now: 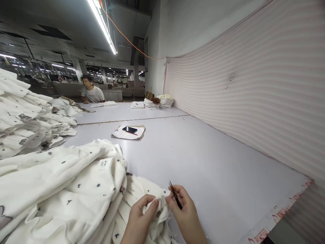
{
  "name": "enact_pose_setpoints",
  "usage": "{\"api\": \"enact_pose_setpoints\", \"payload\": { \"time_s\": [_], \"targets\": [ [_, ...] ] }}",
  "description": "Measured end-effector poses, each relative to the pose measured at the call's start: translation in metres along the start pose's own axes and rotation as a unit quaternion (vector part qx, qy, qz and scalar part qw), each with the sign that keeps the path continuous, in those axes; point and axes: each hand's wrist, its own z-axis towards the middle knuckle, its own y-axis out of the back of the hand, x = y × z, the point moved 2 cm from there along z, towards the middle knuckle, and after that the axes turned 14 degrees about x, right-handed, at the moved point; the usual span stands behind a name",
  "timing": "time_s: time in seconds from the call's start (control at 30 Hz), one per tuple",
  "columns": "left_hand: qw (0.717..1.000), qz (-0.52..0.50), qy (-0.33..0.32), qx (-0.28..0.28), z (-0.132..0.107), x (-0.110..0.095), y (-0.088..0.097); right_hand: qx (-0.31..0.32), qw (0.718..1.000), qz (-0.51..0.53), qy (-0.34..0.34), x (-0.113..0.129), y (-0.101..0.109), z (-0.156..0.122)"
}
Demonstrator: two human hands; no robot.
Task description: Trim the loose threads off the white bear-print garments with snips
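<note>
My left hand (139, 220) pinches a fold of a white garment (76, 189) with small dark prints, at the bottom centre of the head view. My right hand (186, 213) is closed around small dark thread snips (175, 195), whose tips point up and to the left at the pinched fabric edge. The two hands almost touch over the cloth. The garment lies on top of a heap of the same white pieces spreading to the left; a size label (103, 163) shows on one.
A grey table (203, 162) runs ahead. On it lie a black phone (129, 129) on papers, and stacks of folded cloth (158, 101) far back. A tall pile of white garments (22, 115) stands left. A striped fabric wall (254, 95) borders the right. A person (90, 91) sits far back.
</note>
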Motion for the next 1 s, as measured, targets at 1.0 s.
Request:
{"api": "enact_pose_setpoints", "payload": {
  "time_s": [1.0],
  "targets": [
    [1.0, 0.017, -0.022, 0.008, -0.013, -0.006, -0.017, -0.056, 0.971, -0.208, 0.103, -0.02, 0.002, -0.038]
  ]
}}
